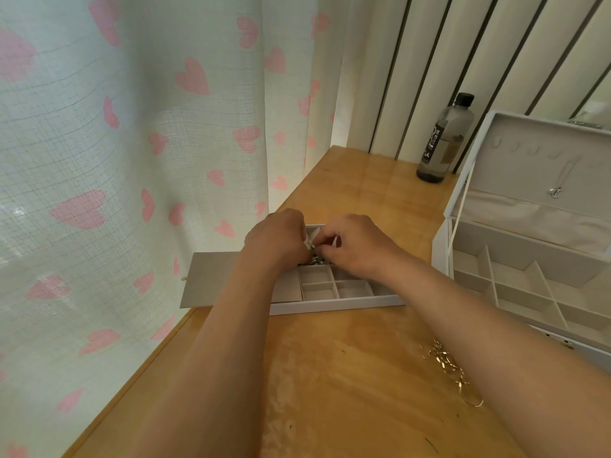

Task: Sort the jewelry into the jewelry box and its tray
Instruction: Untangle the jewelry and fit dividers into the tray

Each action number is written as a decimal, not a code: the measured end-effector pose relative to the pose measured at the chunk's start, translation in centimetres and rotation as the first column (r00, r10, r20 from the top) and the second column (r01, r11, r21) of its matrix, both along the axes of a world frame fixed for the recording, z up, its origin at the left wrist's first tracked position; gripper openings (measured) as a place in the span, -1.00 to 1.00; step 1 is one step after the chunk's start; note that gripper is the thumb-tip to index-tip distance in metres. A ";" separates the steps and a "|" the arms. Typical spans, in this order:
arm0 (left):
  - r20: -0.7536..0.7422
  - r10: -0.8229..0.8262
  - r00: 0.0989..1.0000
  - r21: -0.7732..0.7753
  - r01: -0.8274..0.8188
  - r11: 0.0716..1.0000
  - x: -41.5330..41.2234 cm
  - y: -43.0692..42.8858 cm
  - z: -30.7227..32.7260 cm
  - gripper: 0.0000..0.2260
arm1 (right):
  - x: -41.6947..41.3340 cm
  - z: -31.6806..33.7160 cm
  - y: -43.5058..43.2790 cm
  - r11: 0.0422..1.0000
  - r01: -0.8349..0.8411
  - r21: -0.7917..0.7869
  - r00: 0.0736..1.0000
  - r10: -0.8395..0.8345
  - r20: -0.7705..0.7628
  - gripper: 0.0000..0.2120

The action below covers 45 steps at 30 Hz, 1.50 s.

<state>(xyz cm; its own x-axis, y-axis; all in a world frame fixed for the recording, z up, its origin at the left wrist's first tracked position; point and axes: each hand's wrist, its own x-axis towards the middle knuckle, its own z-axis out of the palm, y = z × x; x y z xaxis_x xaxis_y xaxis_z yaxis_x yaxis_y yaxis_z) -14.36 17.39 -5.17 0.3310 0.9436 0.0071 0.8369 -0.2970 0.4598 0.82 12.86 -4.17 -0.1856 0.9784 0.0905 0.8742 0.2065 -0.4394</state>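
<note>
Both left hand (276,239) and right hand (355,246) pinch a small silver jewelry piece (314,248), fingertips together, above the grey divided tray (330,305).

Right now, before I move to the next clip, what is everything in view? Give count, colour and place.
tray: one, grey-white, divided, at the table's left edge by the curtain
jewelry box: one, white, lid open, right
necklace: one, silver, hanging inside the box lid
gold chains: tangled pile, count unclear, beside the right forearm
small pieces: a few, silvery, in the tray under the hands
bottle: one, dark, black cap, back of table
curtain: one, pale with pink hearts, left
table: one, wooden
small item: one, pale, unidentifiable, between the hands
left hand, right hand: above the tray, pinching the small item
</note>
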 end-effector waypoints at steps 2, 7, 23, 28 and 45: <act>0.007 -0.006 1.000 -0.014 0.006 1.000 0.0 0.0 0.0 -0.82 | -0.3 -0.3 -0.2 0.997 -0.064 0.035 0.997 0.062 0.051 -0.85; 0.067 -0.077 0.995 -0.131 0.085 0.988 -1.0 0.3 1.0 -0.89 | -0.5 -1.0 -0.6 0.996 -0.079 0.041 0.992 0.074 0.106 -0.83; 0.095 -0.104 0.990 -0.217 0.123 0.968 -1.6 0.1 1.1 -0.91 | 0.7 0.7 -1.6 0.975 -0.115 -0.191 0.989 0.130 0.065 -0.61; 0.103 -0.115 0.988 -0.218 0.136 0.966 -1.5 0.2 0.9 -0.90 | 1.8 0.2 -1.2 0.996 -0.019 -0.092 0.988 0.004 -0.157 -0.80; 0.024 -0.058 0.998 -0.063 0.060 0.996 -0.4 0.0 0.2 -0.93 | 0.0 -0.9 -2.7 0.988 -0.147 -0.049 0.981 0.152 0.123 -0.47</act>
<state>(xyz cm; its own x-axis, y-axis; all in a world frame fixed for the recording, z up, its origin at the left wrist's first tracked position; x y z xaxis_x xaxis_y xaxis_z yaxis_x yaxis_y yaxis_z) -14.78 17.43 -4.93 0.3867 0.9212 -0.0440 0.8080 -0.3154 0.4976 0.84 10.14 -5.09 -0.3379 0.9410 0.0194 0.8836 0.3243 -0.3377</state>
